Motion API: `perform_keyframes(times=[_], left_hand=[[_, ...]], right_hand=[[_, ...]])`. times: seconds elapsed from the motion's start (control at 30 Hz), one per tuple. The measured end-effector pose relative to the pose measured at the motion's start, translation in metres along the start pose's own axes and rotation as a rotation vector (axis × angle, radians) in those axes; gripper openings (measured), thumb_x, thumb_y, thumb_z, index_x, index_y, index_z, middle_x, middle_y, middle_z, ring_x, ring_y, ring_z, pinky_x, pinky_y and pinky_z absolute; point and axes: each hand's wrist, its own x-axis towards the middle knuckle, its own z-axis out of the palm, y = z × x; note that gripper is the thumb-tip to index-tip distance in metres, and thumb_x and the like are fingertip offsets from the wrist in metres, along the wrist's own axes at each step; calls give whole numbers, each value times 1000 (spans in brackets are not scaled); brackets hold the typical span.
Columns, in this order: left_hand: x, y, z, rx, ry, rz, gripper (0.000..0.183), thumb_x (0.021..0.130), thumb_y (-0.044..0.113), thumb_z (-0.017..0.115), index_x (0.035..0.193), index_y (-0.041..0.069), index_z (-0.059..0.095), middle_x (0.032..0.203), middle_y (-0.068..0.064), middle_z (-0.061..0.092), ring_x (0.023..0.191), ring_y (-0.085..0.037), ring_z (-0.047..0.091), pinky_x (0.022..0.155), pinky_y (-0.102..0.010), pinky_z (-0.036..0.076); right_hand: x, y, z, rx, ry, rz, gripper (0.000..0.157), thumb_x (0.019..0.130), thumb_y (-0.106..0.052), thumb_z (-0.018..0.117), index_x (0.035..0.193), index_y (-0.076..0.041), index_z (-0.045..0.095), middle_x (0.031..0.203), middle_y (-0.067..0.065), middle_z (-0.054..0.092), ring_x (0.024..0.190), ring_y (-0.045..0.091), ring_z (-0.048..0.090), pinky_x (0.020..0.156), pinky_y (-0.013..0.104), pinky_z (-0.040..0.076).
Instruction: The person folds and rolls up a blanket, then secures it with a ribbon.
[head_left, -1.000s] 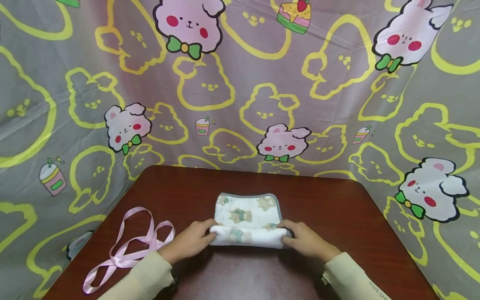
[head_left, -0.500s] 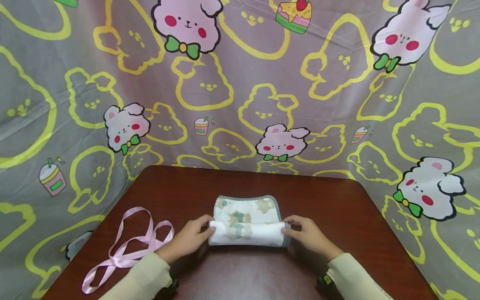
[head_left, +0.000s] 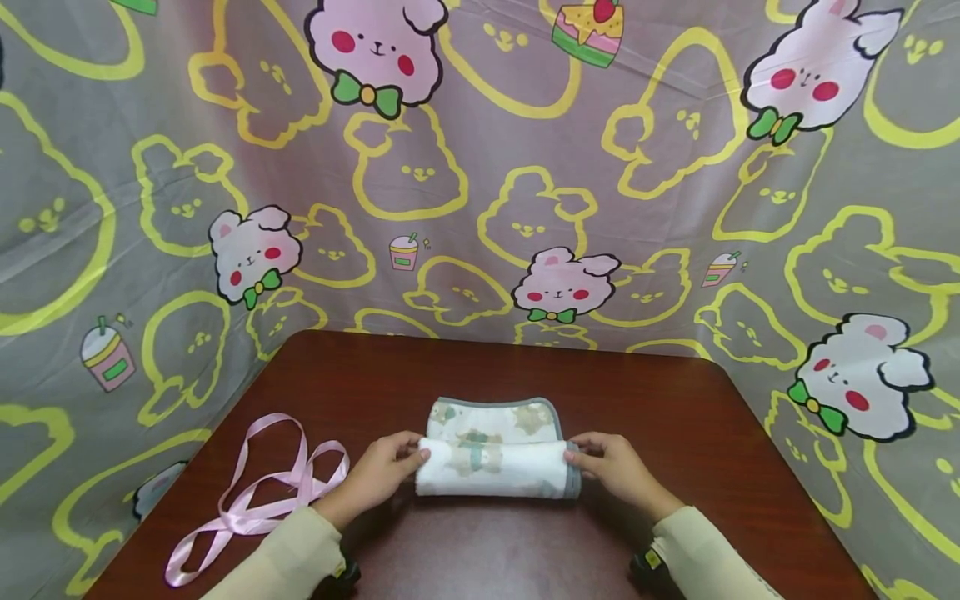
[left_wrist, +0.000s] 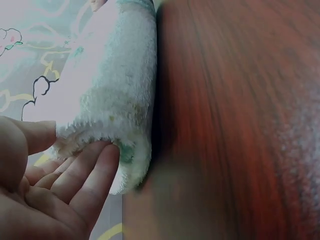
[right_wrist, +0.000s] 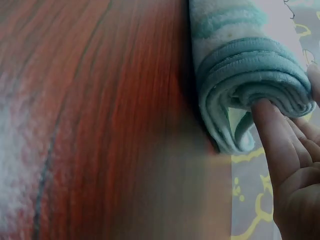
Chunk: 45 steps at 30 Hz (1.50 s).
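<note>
Your left grip [head_left: 375,477], narrowly parted, pinches the part-rolled, grey-edged white plush cloth [head_left: 487,471] at 9 o'clock; your right grip [head_left: 621,471] likewise at 3. It lies on the red-brown wooden surface [head_left: 495,550], a looped pink satin ribbon [head_left: 238,522] at 8 o'clock.

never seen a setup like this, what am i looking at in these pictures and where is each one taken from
There is no machine here, just a person's bare left hand and right hand. The wide view comes from a camera worn on the head, looking forward and down. The two close-ups come from cameras worn on the wrists, each watching its own hand's work. On the reddish-brown table lie a white patterned towel and, to the left, a loosely looped pink ribbon. The hands hold the towel, one at each end; its near part is rolled up, its far part unrolled.
</note>
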Motion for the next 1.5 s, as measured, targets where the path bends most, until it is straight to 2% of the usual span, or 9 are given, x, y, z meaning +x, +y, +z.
perform_keyframes(times=[0.33, 0.43, 0.7, 0.87, 1.1, 1.23, 1.33, 1.43, 1.5], left_hand=[[-3, -1, 2, -98, -40, -61, 20, 93, 13, 66, 103, -3, 61, 78, -6, 64, 69, -17, 63, 58, -34, 56], [-3, -3, 3, -80, -51, -64, 18, 93, 14, 67, 100, -2, 61, 77, -5, 64, 66, -17, 63, 56, -33, 55], [4, -8, 7, 110, -48, -83, 15, 93, 16, 66, 94, 3, 61, 73, 0, 59, 59, -13, 58, 51, -29, 51], [13, -13, 11, 260, -40, -65, 13, 93, 18, 65, 89, 8, 60, 71, 2, 54, 59, -12, 52, 52, -29, 47], [19, -13, 14, 328, -25, -47, 12, 92, 19, 66, 90, 8, 61, 72, 3, 55, 63, -12, 52, 56, -31, 46], [15, -6, 14, 490, 88, 66, 15, 88, 21, 72, 95, 11, 63, 77, 4, 58, 67, -13, 55, 61, -35, 46], [8, 6, 16, 606, 168, 289, 17, 81, 9, 75, 95, 12, 67, 87, 4, 63, 79, -15, 59, 68, -37, 49], [0, 17, 21, 687, 121, 539, 26, 76, -4, 70, 96, 13, 72, 99, 0, 67, 94, -18, 61, 77, -39, 50], [-4, 22, 25, 719, 38, 631, 31, 76, -6, 67, 101, 11, 73, 110, -4, 68, 104, -22, 61, 83, -42, 49]], right_hand=[[4, 6, 4, -60, -5, 44, 37, 85, -32, 75, 104, -1, 71, 87, 6, 69, 67, 19, 65, 61, 33, 54], [5, 8, 5, -29, -38, 55, 38, 86, -30, 75, 104, 2, 70, 88, 8, 69, 68, 20, 66, 62, 34, 55], [6, 7, 10, 20, -90, 64, 38, 89, -25, 73, 106, 9, 67, 90, 13, 68, 72, 23, 68, 61, 37, 57], [8, 6, 13, -18, -60, 69, 33, 89, -23, 73, 101, 7, 68, 87, 10, 67, 72, 22, 67, 59, 36, 57], [11, 3, 13, -148, -10, 76, 30, 85, -26, 77, 96, 1, 69, 83, 7, 66, 65, 19, 66, 54, 34, 55], [12, -1, 13, -299, 82, -72, 18, 79, -20, 82, 90, -10, 72, 82, -6, 64, 72, 10, 62, 63, 30, 53], [10, -4, 17, -391, 127, -360, 17, 75, -4, 83, 82, -15, 72, 81, -11, 62, 76, 8, 59, 68, 28, 50], [7, -10, 23, -498, 113, -656, 28, 72, 12, 76, 80, -15, 71, 83, -9, 65, 78, 9, 61, 68, 27, 51], [5, -16, 26, -580, 110, -784, 28, 72, 14, 71, 82, -12, 72, 86, -6, 67, 83, 10, 62, 71, 29, 52]])
